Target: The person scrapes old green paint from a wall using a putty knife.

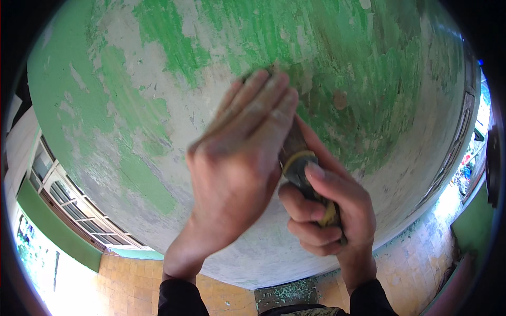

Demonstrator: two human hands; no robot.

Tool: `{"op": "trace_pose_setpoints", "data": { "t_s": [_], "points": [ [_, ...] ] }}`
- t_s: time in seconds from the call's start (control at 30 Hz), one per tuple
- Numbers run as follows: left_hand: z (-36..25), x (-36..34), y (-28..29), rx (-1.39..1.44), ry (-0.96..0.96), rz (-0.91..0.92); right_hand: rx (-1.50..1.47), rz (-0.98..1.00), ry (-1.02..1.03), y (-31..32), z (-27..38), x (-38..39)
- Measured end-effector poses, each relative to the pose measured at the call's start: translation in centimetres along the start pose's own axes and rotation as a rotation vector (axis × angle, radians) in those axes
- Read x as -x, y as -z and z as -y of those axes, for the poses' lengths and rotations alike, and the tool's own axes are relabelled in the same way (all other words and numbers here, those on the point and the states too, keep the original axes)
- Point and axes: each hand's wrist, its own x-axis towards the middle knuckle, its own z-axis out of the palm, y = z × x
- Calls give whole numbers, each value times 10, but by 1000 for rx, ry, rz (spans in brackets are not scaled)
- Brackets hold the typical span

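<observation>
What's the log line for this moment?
right hand: grips scraper handle | left hand: flat over blade | wall: patchy green paint | floor: pale flakes

Slanted tool (294, 143), yellow-and-black handle (299, 169), tip hidden, before patchy green wall (174, 42)
</observation>
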Motion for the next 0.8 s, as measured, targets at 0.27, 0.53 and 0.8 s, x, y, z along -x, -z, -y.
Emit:
{"op": "trace_pose_setpoints", "data": {
  "t_s": [0.27,0.53,0.8],
  "points": [
    [-6,4,11,34,54,30,-41,-52,-68,-11,-4,16],
    [4,8,13,21,47,17,-42,106,-36,5,-12,2],
    [9,-1,15,-26,27,7,15,18,-9,-15,-6,-6]
  ]
}}
